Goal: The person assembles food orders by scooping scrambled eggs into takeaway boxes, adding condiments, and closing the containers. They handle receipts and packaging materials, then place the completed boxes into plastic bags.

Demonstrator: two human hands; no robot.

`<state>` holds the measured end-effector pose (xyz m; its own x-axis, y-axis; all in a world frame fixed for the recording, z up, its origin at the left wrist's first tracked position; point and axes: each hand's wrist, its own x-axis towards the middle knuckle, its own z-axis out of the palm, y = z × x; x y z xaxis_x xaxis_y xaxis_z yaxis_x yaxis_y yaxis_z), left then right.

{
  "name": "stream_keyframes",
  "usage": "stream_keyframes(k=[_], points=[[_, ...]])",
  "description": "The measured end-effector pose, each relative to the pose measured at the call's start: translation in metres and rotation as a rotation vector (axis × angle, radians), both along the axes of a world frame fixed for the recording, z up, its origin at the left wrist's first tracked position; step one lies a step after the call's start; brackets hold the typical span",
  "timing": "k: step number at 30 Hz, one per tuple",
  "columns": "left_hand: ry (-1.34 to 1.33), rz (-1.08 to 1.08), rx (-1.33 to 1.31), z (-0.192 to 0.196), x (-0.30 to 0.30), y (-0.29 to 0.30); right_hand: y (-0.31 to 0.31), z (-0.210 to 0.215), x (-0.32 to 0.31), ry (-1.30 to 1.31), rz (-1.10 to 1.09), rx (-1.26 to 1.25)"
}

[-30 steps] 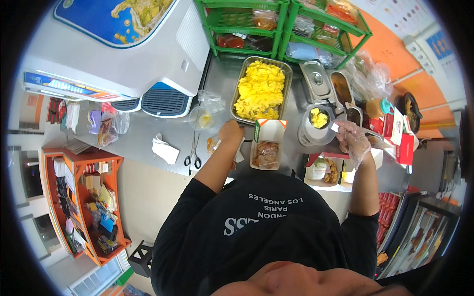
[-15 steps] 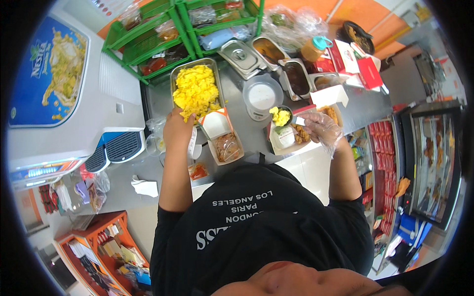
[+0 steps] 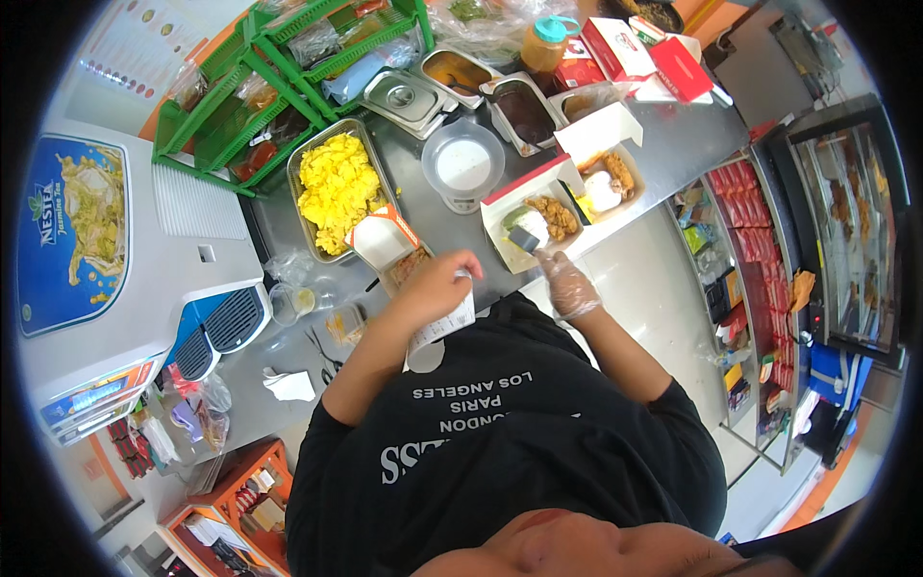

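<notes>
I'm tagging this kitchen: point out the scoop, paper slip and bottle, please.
Scoop (image 3: 523, 238): head view, on its dark end.
Paper slip (image 3: 449, 323): head view, on its printed middle.
Bottle (image 3: 542, 54): head view, on its body.

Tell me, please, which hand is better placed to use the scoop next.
Likely the right hand: gloved, it holds the scoop over the red-edged fried chicken box, while the bare left hand is farther off, holding a paper slip.

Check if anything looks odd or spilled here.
The right hand, by an open food box, wears a clear plastic glove, while the left hand is bare, an odd mismatch. No spill stands out.
</notes>
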<state>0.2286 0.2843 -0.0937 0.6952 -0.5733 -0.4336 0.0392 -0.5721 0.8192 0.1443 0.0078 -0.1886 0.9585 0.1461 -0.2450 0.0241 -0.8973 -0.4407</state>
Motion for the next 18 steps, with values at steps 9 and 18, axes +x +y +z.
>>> stream_keyframes(k=[9,18], points=[[0.294,0.466,-0.582,0.027,-0.036,0.061,0.015,-0.010,-0.006,-0.040,-0.004,0.054],[0.206,0.732,-0.718,0.041,-0.070,0.121,-0.018,-0.038,-0.004,-0.209,-0.078,0.360]])
